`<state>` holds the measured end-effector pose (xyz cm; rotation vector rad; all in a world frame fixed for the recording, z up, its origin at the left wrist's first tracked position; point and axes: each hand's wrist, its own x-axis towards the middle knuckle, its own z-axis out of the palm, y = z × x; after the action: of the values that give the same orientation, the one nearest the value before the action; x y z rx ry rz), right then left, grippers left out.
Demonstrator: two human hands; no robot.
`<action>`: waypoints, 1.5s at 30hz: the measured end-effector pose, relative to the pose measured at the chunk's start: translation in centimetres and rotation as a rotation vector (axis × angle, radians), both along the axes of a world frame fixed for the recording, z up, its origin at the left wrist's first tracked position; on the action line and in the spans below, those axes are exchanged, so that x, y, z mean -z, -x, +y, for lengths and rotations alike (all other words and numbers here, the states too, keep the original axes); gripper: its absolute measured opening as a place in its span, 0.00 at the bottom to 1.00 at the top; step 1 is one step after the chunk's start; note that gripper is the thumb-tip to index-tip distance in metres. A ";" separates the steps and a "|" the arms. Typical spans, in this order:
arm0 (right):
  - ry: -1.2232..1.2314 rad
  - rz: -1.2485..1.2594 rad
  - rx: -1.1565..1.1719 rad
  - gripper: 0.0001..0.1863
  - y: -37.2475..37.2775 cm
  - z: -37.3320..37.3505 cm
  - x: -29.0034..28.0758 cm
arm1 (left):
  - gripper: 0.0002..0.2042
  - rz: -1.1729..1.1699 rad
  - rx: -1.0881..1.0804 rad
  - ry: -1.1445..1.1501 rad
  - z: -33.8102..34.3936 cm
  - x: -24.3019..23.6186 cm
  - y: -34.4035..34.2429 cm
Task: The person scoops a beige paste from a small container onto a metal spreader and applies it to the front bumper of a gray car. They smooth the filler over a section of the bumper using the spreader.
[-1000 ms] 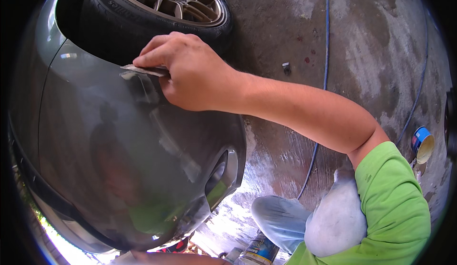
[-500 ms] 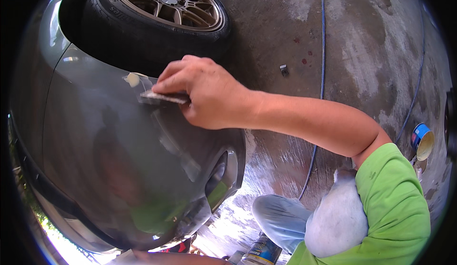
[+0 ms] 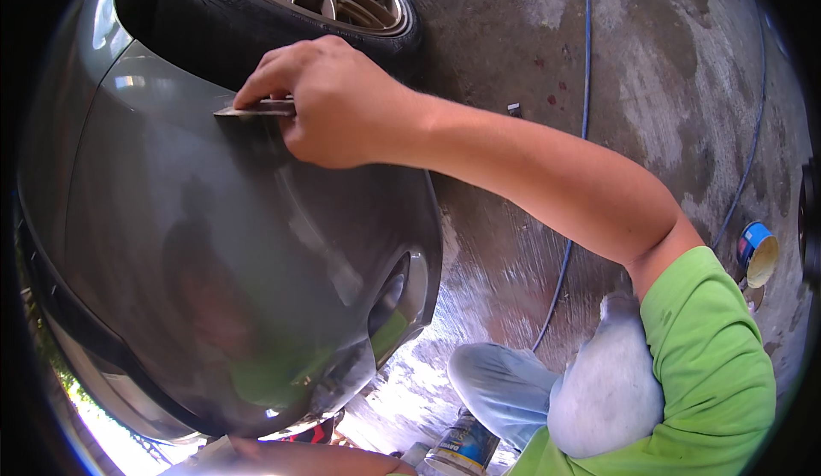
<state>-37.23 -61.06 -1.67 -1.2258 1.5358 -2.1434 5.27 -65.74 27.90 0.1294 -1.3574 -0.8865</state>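
Observation:
My right hand is closed on a thin, flat spreader, its edge at the upper part of a dark grey car bumper panel, just below the wheel opening. Pale streaks run down the panel below the hand. A bronze-rimmed wheel with a black tyre sits behind the panel. My left hand is at the bottom edge, partly out of view beside a pale flat piece; its fingers are too hidden to read.
Two blue hoses cross the stained concrete floor. A tipped blue can lies at the right. A larger labelled can stands by my bent knee at the bottom. A small metal object lies near the wheel.
My right hand and spreader went down and right along the panel half a second ago, and are now higher and further left, over where a cream patch showed. The left hand stays low.

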 end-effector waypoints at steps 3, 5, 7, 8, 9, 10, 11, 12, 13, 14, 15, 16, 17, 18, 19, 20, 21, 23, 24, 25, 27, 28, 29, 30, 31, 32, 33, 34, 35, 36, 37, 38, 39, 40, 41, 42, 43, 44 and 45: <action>0.104 -0.031 0.074 0.23 -2.7 1.0 0.6 | 0.20 -0.028 -0.076 0.034 -0.1 0.2 -0.7; 0.080 -0.060 0.087 0.25 -4.5 2.1 0.6 | 0.21 -0.047 -0.129 0.056 -0.3 0.2 -1.0; 0.053 -0.110 0.093 0.26 -6.2 3.2 0.4 | 0.21 -0.063 -0.174 0.072 -0.7 0.4 -1.1; 0.043 -0.122 0.083 0.26 -6.8 3.7 0.3 | 0.22 -0.067 -0.195 0.079 -0.8 0.3 -1.3; 0.038 -0.106 0.055 0.25 -6.7 4.1 0.6 | 0.22 -0.071 -0.216 0.083 -0.8 0.4 -1.4; 0.034 -0.091 0.026 0.24 -6.6 4.5 1.0 | 0.22 -0.071 -0.231 0.085 -0.8 0.3 -1.6; 0.030 -0.074 0.001 0.23 -6.4 4.9 1.1 | 0.23 -0.064 -0.238 0.081 -0.9 0.2 -1.7; 0.042 -0.154 -0.046 0.23 -5.4 4.5 1.2 | 0.23 -0.056 -0.247 0.075 -0.8 0.1 -1.9; 0.101 -0.189 -0.005 0.22 -4.1 4.0 1.4 | 0.23 -0.046 -0.256 0.064 -0.7 0.1 -2.0; 0.077 -0.136 0.063 0.23 -2.6 3.5 1.4 | 0.23 -0.035 -0.260 0.052 -0.8 0.0 -2.0; 0.052 -0.080 0.133 0.23 -1.0 3.1 1.2 | 0.24 -0.032 -0.262 0.048 -0.8 0.0 -2.0; -0.046 -0.150 0.033 0.23 0.3 2.8 0.5 | 0.24 -0.032 -0.269 0.052 -0.7 -0.2 -2.4; -0.145 -0.214 -0.058 0.23 1.4 2.7 0.0 | 0.24 -0.044 -0.252 0.062 -0.8 0.0 -2.4; -0.152 -0.180 -0.007 0.23 1.4 2.0 0.0 | 0.24 -0.060 -0.236 0.072 -0.8 0.0 -2.5; -0.148 -0.175 0.000 0.23 1.4 2.0 -0.2 | 0.24 -0.075 -0.218 0.082 -0.9 0.1 -2.5; -0.145 -0.176 -0.003 0.23 1.0 2.0 -0.5 | 0.24 -0.087 -0.186 0.065 -0.7 0.0 -2.6; -0.141 -0.177 -0.006 0.22 0.7 1.9 -0.7 | 0.24 -0.099 -0.153 0.048 -0.6 0.0 -2.7; -0.114 -0.146 0.008 0.19 -0.2 0.9 -1.0 | 0.25 -0.095 -0.222 0.096 -0.6 0.1 -2.4; -0.103 -0.130 0.020 0.17 -0.5 0.5 -1.1 | 0.25 -0.092 -0.252 0.117 -0.7 0.2 -2.1; -0.115 -0.100 0.039 0.17 -0.9 0.3 -1.1 | 0.25 -0.097 -0.231 0.123 -0.7 0.2 -1.9; -0.136 -0.038 0.068 0.16 -1.9 0.2 -1.4 | 0.25 -0.113 -0.210 0.138 -0.7 0.0 -2.2; -0.136 -0.064 0.054 0.15 -2.2 0.2 -1.4 | 0.24 -0.126 -0.205 0.145 -0.8 0.0 -2.4; -0.134 -0.042 0.081 0.17 -2.5 0.2 -1.4 | 0.24 -0.147 -0.210 0.155 -1.0 -0.4 -2.9; -0.133 -0.020 0.107 0.19 -2.7 0.2 -1.4 | 0.24 -0.167 -0.215 0.164 -1.1 -0.6 -3.3; -0.130 0.003 0.134 0.22 -3.0 0.2 -1.4 | 0.24 -0.163 -0.203 0.162 -1.2 -0.6 -3.8; -0.118 0.014 0.163 0.22 -3.4 0.3 -1.4 | 0.24 -0.160 -0.193 0.159 -1.0 -0.4 -3.5; -0.105 0.025 0.191 0.23 -3.8 0.3 -1.3 | 0.24 -0.158 -0.182 0.156 -0.7 -0.3 -3.2; -0.091 0.035 0.219 0.23 -4.2 0.4 -1.2 | 0.24 -0.139 -0.211 0.154 -0.4 0.0 -2.8; -0.071 0.019 0.195 0.20 -4.5 0.6 -1.1 | 0.24 -0.121 -0.240 0.155 -0.1 0.2 -2.3; -0.051 0.002 0.171 0.18 -4.9 0.8 -0.9 | 0.25 -0.103 -0.270 0.156 0.2 0.2 -2.2; -0.030 -0.016 0.146 0.15 -5.3 1.0 -0.8 | 0.25 -0.103 -0.280 0.161 0.4 0.0 -2.5; -0.027 -0.034 0.165 0.18 -5.7 1.4 -0.7 | 0.25 -0.103 -0.281 0.159 -0.1 0.1 -2.4; -0.023 -0.053 0.185 0.20 -6.3 1.9 -0.7 | 0.25 -0.199 -0.384 0.251 -0.7 0.3 -2.6; -0.020 -0.073 0.205 0.23 -6.6 2.2 -0.5 | 0.25 -0.283 -0.492 0.346 -1.3 0.4 -2.9; -0.009 -0.069 0.176 0.23 -6.6 2.8 -0.2 | 0.25 -0.457 -0.698 0.538 -2.2 0.8 -4.2; 0.008 -0.068 0.136 0.22 -6.7 3.2 0.2 | 0.26 -0.568 -0.843 0.660 -2.2 0.9 -4.8; 0.023 -0.068 0.097 0.22 -6.8 3.7 0.6 | 0.26 -0.658 -0.991 0.787 -2.2 1.1 -5.3; 0.003 -0.156 -0.030 0.22 -5.6 4.2 0.4 | 0.26 -0.680 -1.065 0.837 -2.1 1.5 -5.4; 0.010 -0.120 0.001 0.21 -4.3 4.0 0.6 | 0.26 -0.595 -0.946 0.719 -1.8 1.1 -5.3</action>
<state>-32.93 -57.05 -2.23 -1.0785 1.4788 -2.1850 10.54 -67.59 26.75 0.4506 -1.8187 0.4896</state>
